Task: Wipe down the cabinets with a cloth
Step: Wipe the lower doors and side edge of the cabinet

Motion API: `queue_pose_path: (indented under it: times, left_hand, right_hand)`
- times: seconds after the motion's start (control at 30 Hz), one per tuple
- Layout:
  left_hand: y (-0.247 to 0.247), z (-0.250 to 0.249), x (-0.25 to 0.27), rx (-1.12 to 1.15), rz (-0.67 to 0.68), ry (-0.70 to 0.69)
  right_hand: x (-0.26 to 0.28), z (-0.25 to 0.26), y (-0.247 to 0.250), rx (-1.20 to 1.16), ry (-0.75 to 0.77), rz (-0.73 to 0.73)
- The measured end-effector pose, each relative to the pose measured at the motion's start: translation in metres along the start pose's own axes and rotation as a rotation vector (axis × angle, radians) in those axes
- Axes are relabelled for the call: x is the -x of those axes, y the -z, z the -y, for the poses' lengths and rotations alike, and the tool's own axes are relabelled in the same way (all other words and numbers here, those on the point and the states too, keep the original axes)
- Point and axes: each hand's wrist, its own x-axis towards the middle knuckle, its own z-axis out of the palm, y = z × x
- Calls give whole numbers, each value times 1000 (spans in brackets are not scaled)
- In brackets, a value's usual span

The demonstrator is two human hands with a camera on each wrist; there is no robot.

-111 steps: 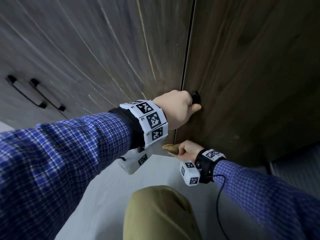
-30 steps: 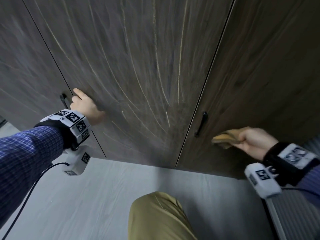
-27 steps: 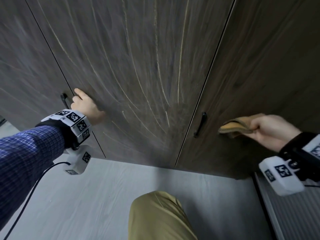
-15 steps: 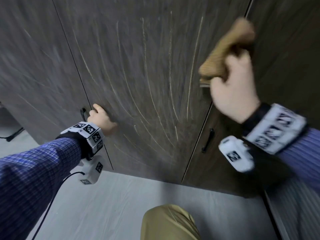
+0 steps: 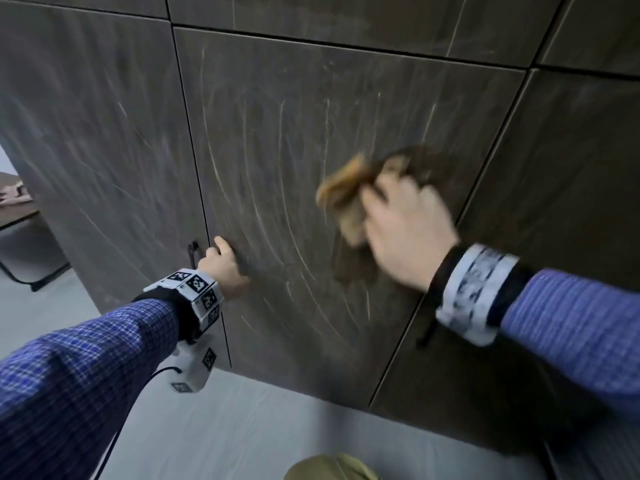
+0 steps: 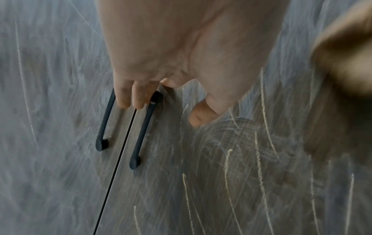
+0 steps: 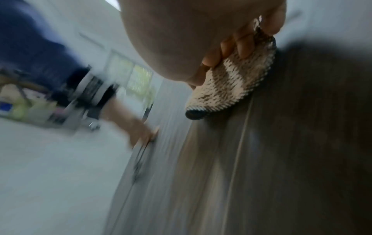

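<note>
Dark wood-grain cabinet doors fill the head view. My right hand grips a bunched tan knitted cloth and presses it on the middle door, blurred by motion. In the right wrist view, the right hand's fingers curl round the cloth, which touches the wood. My left hand rests on the same door at its left edge. There its fingers lie between the tops of two black handles, thumb on the door.
The right door meets the middle door at a seam beside my right wrist. Grey floor runs below the cabinets. My knee in khaki is at the bottom edge. A table stands far left.
My right hand lifted the cloth from low on the right door, across the seam, onto the middle door. The view has tilted upward. My left hand stays by the handles.
</note>
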Motion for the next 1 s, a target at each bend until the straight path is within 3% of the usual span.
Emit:
queue_pose_path:
  times: [0.07,0.13,0.3,0.37,0.53,0.67,0.73,0.9,1.0]
  left_hand:
    - [1,2,0,-20,0,-1]
    - [2,3,0,-31,5,-7]
    - [-1,5,-1,-45,11,-25]
    - [-3,7,-2,-53,12,-25]
    - [-2,9,-4,-80,5,3]
    - [-4,9,-3,-77,-8,14]
    - [-5,8,-3,-62,-7,21]
    - [4,11,0,-13,28,0]
    - [10,17,1,36,59,-60]
  right_hand:
    - [-36,-31,29,26,-124,-93]
    - [-34,-39,27,66,-138,-88]
    - [87,-5,-57,78,306,274]
    - [103,-4,-59,71,352,361]
    - [28,-32,-4,80,66,86]
    - [-15,-39,20,99,-90,-29]
    - [-6,-24,4,82,-65,28]
    - [62,16,-51,92,316,333]
    - [33,8,-28,131,197,231]
